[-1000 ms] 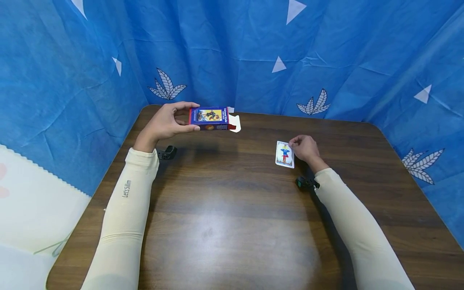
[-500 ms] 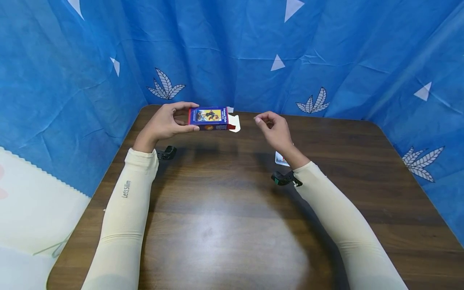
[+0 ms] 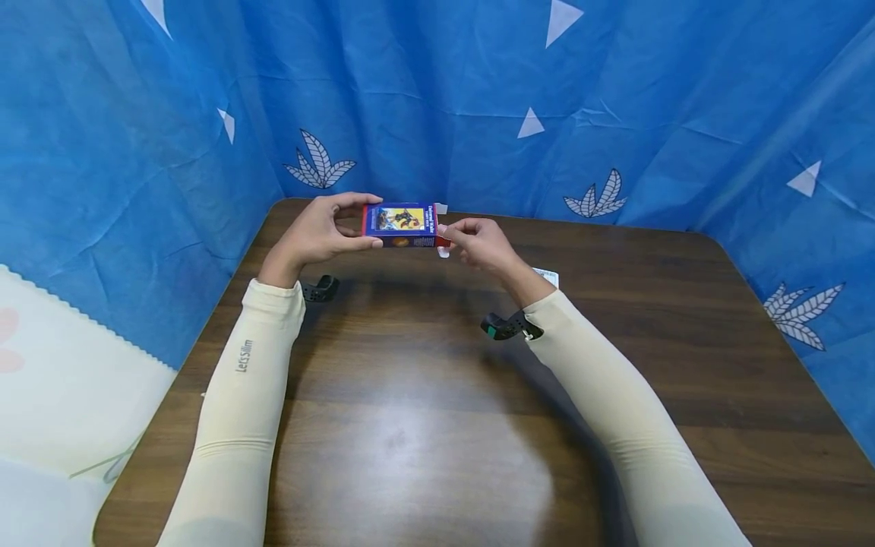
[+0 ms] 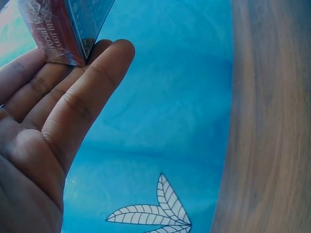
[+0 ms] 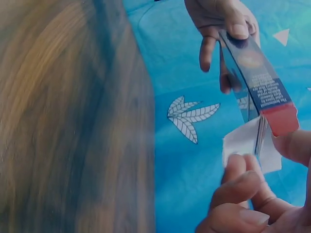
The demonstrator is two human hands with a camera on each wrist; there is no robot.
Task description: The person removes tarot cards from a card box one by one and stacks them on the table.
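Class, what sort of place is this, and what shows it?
Probably an indoor recording corner: a patterned blue curtain hangs behind a wooden table, and black wrist-worn devices suggest filming.

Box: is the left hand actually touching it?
Touching. The head view shows the left hand gripping one end of the box between thumb and fingers; the right wrist view shows the thumb pressed against it.
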